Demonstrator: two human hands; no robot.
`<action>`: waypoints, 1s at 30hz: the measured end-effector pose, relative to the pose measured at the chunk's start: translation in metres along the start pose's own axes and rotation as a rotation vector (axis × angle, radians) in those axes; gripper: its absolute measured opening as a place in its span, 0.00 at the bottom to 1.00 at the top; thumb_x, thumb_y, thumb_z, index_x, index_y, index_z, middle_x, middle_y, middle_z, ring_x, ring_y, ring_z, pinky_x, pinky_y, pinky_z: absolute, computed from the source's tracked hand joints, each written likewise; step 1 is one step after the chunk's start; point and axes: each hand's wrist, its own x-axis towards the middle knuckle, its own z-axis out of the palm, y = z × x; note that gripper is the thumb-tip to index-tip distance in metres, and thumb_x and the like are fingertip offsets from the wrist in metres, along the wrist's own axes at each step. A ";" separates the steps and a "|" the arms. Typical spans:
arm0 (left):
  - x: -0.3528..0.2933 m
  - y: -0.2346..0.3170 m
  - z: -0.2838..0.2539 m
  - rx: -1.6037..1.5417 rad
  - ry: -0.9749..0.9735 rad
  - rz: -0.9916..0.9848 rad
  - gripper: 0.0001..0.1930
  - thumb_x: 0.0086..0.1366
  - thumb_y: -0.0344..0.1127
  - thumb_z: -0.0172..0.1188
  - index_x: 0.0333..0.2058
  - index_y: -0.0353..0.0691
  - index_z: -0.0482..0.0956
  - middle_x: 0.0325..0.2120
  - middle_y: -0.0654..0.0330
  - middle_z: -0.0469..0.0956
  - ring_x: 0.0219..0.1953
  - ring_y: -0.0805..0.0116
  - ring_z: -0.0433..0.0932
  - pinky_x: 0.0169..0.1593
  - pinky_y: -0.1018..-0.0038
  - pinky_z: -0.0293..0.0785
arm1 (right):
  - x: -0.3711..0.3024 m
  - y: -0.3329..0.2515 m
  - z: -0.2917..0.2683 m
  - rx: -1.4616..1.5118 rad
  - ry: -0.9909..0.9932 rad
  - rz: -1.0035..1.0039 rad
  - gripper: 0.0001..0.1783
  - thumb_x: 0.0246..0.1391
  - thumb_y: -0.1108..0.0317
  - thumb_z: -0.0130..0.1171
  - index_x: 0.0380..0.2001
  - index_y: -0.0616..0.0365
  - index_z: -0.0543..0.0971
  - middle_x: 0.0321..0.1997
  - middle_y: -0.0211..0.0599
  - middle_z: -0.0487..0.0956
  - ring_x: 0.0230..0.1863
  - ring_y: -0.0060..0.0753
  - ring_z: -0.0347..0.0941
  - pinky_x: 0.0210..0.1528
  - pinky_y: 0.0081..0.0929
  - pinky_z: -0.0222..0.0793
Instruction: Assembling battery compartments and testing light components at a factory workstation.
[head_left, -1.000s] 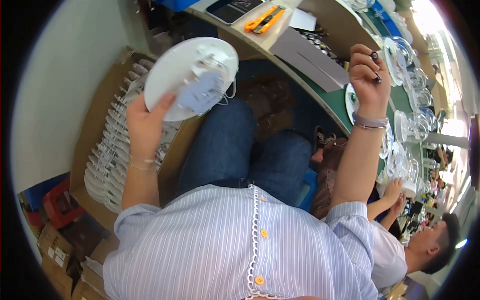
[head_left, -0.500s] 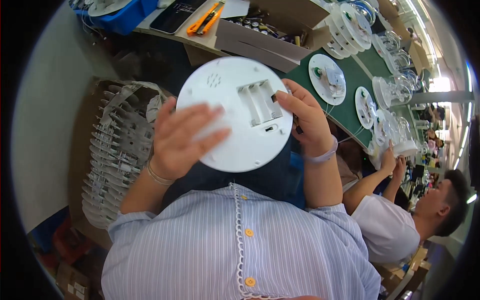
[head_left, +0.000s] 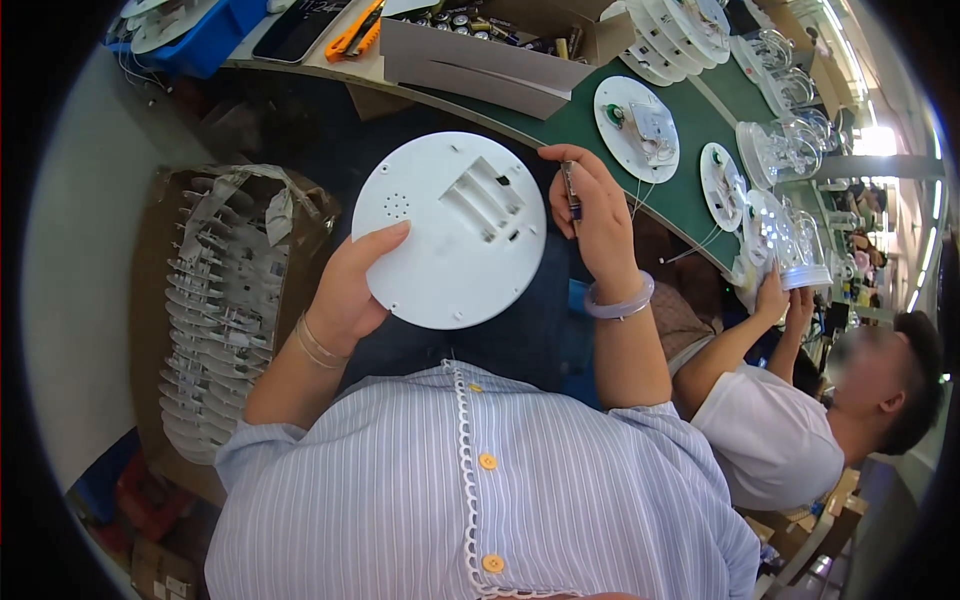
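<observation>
A round white plastic base is held up in front of me, tilted, with its flat underside showing. That side has a recessed battery compartment whose slots look bare, a ring of small holes and a small switch slot. My left hand is closed on the base's left edge, thumb lying on top and fingers hidden beneath. Just off the base's right edge, my right hand is closed around a dark cylindrical battery. Whether the palm hides more batteries I cannot tell.
An open carton of batteries stands on the green table, beside an orange utility knife and a phone. More white bases lie rightward. A box of stacked discs is at left. A co-worker handles parts at right.
My right hand has let go of the base and moved off to its right, showing a battery. My left hand, blurred over the base before, now grips its left edge. The base has turned slightly.
</observation>
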 end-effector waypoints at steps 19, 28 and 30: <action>0.002 -0.019 0.007 0.136 0.121 0.124 0.21 0.54 0.30 0.47 0.47 0.32 0.59 0.41 0.51 0.68 0.41 0.63 0.71 0.44 0.72 0.69 | -0.013 -0.002 0.036 -0.986 0.144 -0.370 0.11 0.35 0.70 0.61 0.28 0.58 0.77 0.24 0.33 0.70 0.21 0.24 0.66 0.21 0.17 0.62; -0.002 -0.015 -0.004 0.065 0.067 0.121 0.22 0.54 0.30 0.45 0.48 0.31 0.57 0.41 0.50 0.68 0.42 0.62 0.71 0.44 0.72 0.69 | -0.013 -0.015 0.021 -0.910 0.254 -0.275 0.29 0.33 0.65 0.64 0.42 0.62 0.68 0.37 0.35 0.69 0.27 0.19 0.65 0.29 0.14 0.62; -0.005 -0.018 -0.004 0.068 0.048 0.113 0.22 0.54 0.31 0.46 0.48 0.31 0.57 0.41 0.49 0.68 0.42 0.62 0.71 0.44 0.72 0.69 | -0.013 -0.016 0.017 -0.559 -0.041 -0.020 0.28 0.34 0.63 0.64 0.40 0.64 0.68 0.33 0.42 0.72 0.32 0.30 0.70 0.34 0.22 0.67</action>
